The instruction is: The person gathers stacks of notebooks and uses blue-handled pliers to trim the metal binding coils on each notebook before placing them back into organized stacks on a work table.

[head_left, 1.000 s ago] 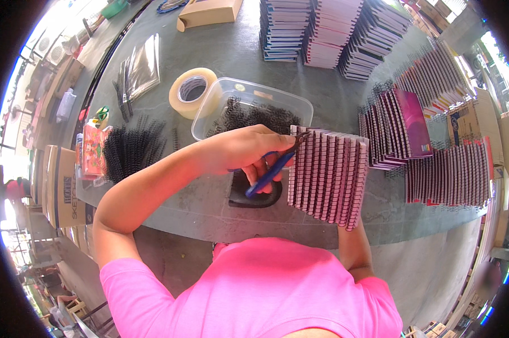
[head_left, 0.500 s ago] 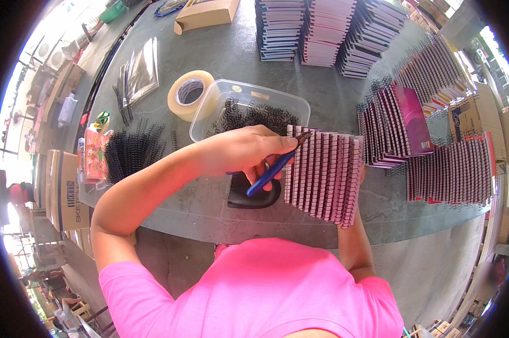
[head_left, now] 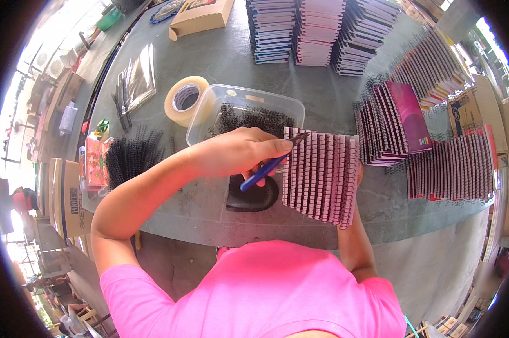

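Note:
My left hand (head_left: 246, 151) is closed around blue-handled cutting pliers (head_left: 264, 172). Their dark jaws touch the far edge of a stack of spiral-bound notebooks (head_left: 319, 177), near its left corner. The notebooks stand with their dark coil spines facing up, in close rows. At the right side of this stack, my right hand (head_left: 360, 173) grips it, with most of the fingers hidden behind the books. Beyond my left hand is a clear plastic tub (head_left: 195, 125) holding black coil pieces (head_left: 254, 116). A black rounded object (head_left: 254, 197) lies under the pliers' handles.
Purple-covered coil-bound notebooks (head_left: 403, 118) and a further coil-bound stack (head_left: 451, 169) stand at right. Tall notebook piles (head_left: 271, 34) rise at the back. A tape roll (head_left: 178, 107), loose black coils (head_left: 133, 155), a plastic sleeve (head_left: 142, 79) and a cardboard box (head_left: 201, 19) lie leftward.
The view has shifted slightly. My left hand has turned a little, and the pliers' handle end has moved a bit up and left. Both hands keep their holds.

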A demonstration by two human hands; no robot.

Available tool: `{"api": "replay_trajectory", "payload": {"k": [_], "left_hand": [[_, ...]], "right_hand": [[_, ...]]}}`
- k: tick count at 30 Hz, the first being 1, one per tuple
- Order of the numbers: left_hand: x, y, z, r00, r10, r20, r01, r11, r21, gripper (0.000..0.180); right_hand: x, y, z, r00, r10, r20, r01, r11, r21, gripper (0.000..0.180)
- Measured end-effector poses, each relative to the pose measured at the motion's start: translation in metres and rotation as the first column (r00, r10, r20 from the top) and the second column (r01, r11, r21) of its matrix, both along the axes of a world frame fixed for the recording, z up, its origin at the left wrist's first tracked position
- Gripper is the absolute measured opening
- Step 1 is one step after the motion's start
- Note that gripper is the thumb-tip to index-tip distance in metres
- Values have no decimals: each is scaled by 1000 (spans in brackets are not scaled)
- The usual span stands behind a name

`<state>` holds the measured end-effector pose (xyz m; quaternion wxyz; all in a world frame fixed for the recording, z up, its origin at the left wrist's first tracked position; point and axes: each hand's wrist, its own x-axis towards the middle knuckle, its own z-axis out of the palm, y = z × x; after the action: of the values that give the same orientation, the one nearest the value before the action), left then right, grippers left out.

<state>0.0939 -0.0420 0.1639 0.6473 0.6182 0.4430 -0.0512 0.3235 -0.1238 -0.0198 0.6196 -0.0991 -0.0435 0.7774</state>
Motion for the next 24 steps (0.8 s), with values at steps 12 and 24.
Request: {"api": "replay_trajectory", "payload": {"k": [12,24], "left_hand": [[13,-11,-23,973,-182,-145,222,540,812,40],[18,-15,-20,944,-72,-322,321,431,843,38]], "right_hand": [[-1,4,13,998,-15,67,8,995,99,58],[3,1,3,992,-30,119,20,996,83,58]]}}
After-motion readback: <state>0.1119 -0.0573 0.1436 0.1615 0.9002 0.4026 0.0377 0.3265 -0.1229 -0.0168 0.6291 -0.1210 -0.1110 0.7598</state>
